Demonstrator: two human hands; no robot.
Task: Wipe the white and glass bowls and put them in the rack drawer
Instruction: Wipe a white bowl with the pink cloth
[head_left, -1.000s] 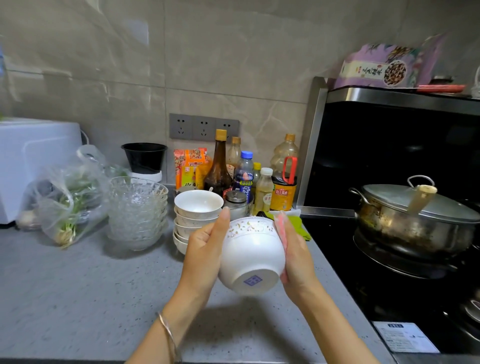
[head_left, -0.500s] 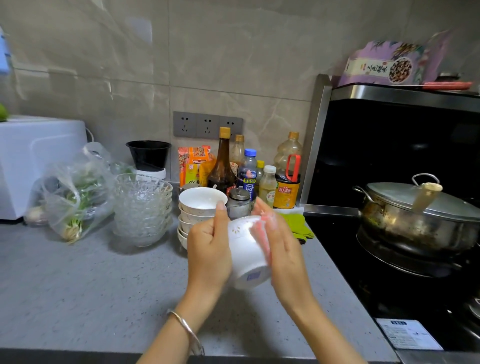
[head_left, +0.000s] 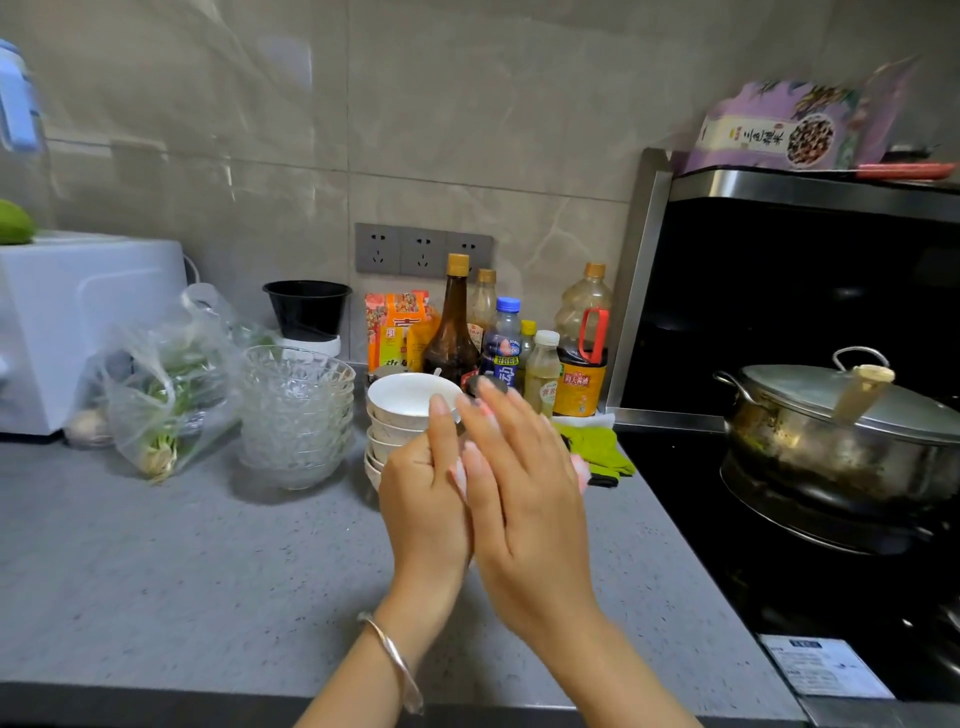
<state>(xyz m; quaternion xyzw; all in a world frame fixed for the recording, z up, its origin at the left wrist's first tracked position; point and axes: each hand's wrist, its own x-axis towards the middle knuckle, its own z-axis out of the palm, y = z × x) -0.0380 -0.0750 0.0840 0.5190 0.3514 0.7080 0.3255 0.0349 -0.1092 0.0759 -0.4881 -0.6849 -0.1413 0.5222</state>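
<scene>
My left hand (head_left: 421, 499) grips a white bowl (head_left: 460, 479) above the grey counter (head_left: 208, 561). The bowl is almost wholly hidden between my hands; only a pale sliver shows. My right hand (head_left: 519, 483) lies flat over the bowl with straight fingers and presses a pink cloth (head_left: 580, 470) against it. Just behind my hands stands a stack of white bowls (head_left: 408, 410). A stack of glass bowls (head_left: 296, 415) stands to its left. No rack drawer is in view.
Sauce bottles (head_left: 519, 343) and a black cup (head_left: 307, 309) line the wall. A bag of greens (head_left: 166, 389) and a white appliance (head_left: 67, 322) sit at the left. A green glove (head_left: 597, 447) lies beside the black stove, where a lidded pot (head_left: 841, 431) stands.
The bowl has turned and moved away from me, toward the white stack. My right hand has swept across it with the cloth and now covers it. The view has shifted slightly right.
</scene>
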